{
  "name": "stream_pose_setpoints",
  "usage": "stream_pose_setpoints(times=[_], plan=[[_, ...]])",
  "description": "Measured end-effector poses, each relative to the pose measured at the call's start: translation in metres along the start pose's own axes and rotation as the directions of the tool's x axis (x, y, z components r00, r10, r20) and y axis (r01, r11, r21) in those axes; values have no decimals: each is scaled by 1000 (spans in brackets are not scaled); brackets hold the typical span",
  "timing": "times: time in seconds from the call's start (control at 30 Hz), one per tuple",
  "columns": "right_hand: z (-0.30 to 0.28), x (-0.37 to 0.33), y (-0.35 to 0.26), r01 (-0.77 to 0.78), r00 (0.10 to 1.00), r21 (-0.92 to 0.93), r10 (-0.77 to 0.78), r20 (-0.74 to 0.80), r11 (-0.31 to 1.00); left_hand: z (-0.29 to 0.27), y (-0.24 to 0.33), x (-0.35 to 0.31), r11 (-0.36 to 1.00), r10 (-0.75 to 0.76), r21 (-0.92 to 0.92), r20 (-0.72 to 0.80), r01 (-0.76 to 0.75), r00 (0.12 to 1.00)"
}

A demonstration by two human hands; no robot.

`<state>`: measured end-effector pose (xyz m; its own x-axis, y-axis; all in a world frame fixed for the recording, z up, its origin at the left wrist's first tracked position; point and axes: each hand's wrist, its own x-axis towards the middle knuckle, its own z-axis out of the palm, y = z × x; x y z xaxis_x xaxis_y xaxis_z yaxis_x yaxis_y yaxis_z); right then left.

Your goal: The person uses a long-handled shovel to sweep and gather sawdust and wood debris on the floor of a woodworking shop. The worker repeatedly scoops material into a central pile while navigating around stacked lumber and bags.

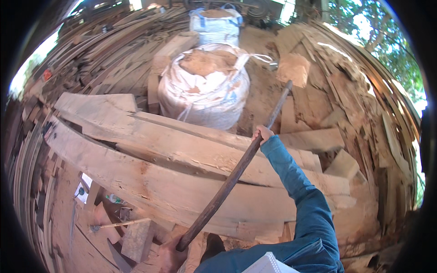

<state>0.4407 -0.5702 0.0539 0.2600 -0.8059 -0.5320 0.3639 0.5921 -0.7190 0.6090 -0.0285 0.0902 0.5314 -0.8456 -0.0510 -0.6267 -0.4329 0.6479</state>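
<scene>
A long shovel (219, 191) slants from the lower middle to the upper right, its dark wooden handle in both my hands. My right hand (262, 133), below a blue sleeve, is closed round the upper part of the handle. Down at the butt end, my left hand (172, 257) is wrapped round the wood, partly blurred. The blade carries a heap of light brown sawdust (293, 68), held to the right of a big white woven bulk bag (207, 107). That bag stands upright, its open top full of brown sawdust (208, 62).
Thick timber beams (182, 152) lie across between me and the bag. A second filled bulk bag (215, 31) stands behind. Stacked planks (98, 59) line the left, and bark slabs (353, 98) the right. A plastic bottle (114, 198) and a stick (123, 223) lie at lower left.
</scene>
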Motion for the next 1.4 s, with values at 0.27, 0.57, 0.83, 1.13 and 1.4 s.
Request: stream_pose_setpoints(times=[0.27, 0.57, 0.83, 1.13, 1.4], plan=[[141, 149, 17, 205, 978, -537, -160, 131, 818, 89, 53, 127, 223, -65, -694, 690, 685, 721], [122, 102, 77, 117, 976, -347, -43, 214, 931, 134, -8, 95, 441, -190, -580, 685, 685, 703], [2, -36, 64, -93, 980, 97, 74, 187, 991, 125, -91, 6, 964, -13, -265, 79, 34, 997], [-200, -245, 130, 166, 975, 451, -77, -209, 877, 106, -107, -60, 859, 447, 225, 110, -460, 888], [-302, -454, 245, 246, 874, 748, 192, -446, 616, 57, -131, -95, 500, 752, 206, 379, -841, 540]])
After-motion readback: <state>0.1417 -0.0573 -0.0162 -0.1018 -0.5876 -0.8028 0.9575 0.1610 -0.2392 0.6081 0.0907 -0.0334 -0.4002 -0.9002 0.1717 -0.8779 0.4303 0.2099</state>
